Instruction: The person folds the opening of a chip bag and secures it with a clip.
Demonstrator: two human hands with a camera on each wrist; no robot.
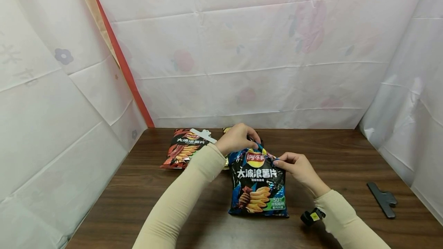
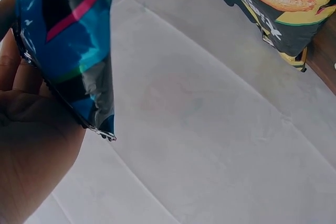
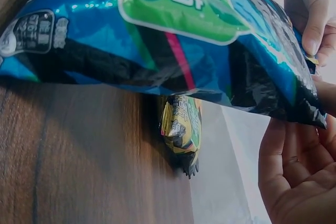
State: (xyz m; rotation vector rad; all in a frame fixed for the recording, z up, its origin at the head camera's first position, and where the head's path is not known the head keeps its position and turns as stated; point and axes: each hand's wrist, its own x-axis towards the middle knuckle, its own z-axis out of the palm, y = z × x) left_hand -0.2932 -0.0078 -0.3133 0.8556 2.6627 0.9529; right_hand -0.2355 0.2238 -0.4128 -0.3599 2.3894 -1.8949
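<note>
A blue and black bag of potato chips [image 1: 257,187] is tilted up above the table in front of me, its front facing me. My left hand [image 1: 238,138] pinches the bag's top edge near the middle, thumb and fingers on the folded strip. At the top right corner, my right hand [image 1: 300,170] pinches the same edge between thumb and fingers. The right wrist view shows the bag's printed side [image 3: 157,40] close up, with fingers of the right hand [image 3: 299,171] beneath its corner. In the left wrist view the left palm [image 2: 37,145] lies behind the bag's corner.
Farther left lies a red chip bag [image 1: 181,151] with a white clip [image 1: 204,135] across its top. A yellow and black chip bag [image 3: 181,129] lies behind the blue one, mostly hidden in the head view. A black clip [image 1: 382,200] rests on the table [image 1: 332,149] at right.
</note>
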